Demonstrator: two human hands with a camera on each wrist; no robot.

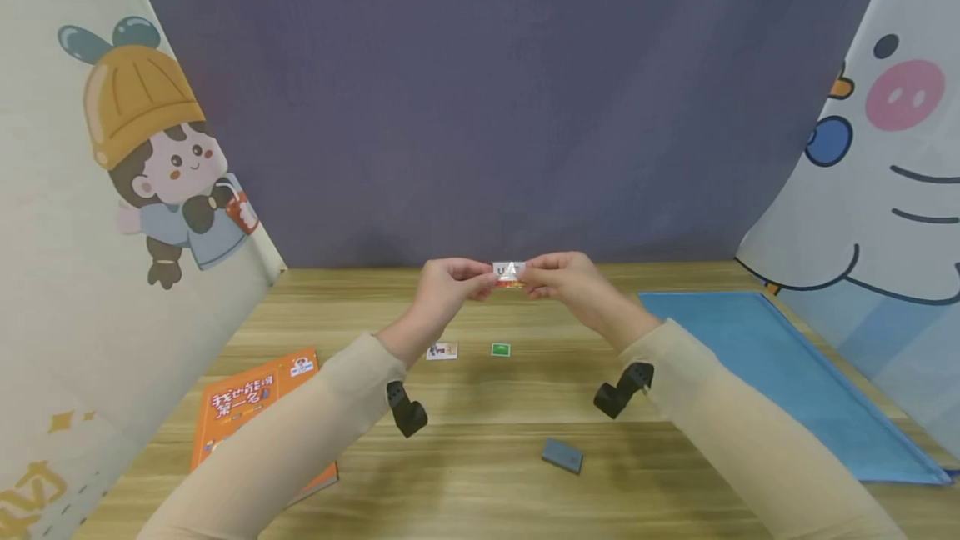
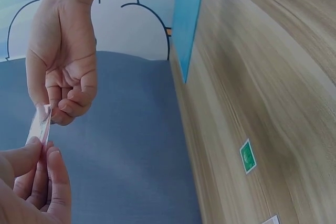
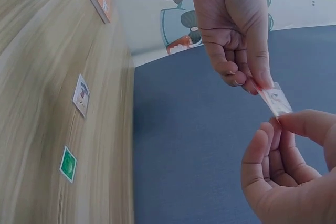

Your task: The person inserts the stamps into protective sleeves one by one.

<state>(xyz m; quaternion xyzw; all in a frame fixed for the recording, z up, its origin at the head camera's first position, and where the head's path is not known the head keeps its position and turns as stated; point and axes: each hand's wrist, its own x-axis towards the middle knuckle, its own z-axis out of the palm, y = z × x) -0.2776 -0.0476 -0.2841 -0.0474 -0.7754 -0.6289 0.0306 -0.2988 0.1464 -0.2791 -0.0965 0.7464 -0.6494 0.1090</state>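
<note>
Both your hands are raised above the wooden table (image 1: 480,448). Your left hand (image 1: 444,283) and right hand (image 1: 564,280) each pinch one end of a small white printed paper slip (image 1: 509,273), stretched between fingertips. Below lie a green square card (image 1: 500,349), a white picture card (image 1: 442,350), a grey block (image 1: 562,455) and an orange book (image 1: 247,407).

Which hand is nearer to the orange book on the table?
Left. The left hand is raised above the table, up and right of the orange book; the right hand is farther right, beyond the small card both pinch.
</note>
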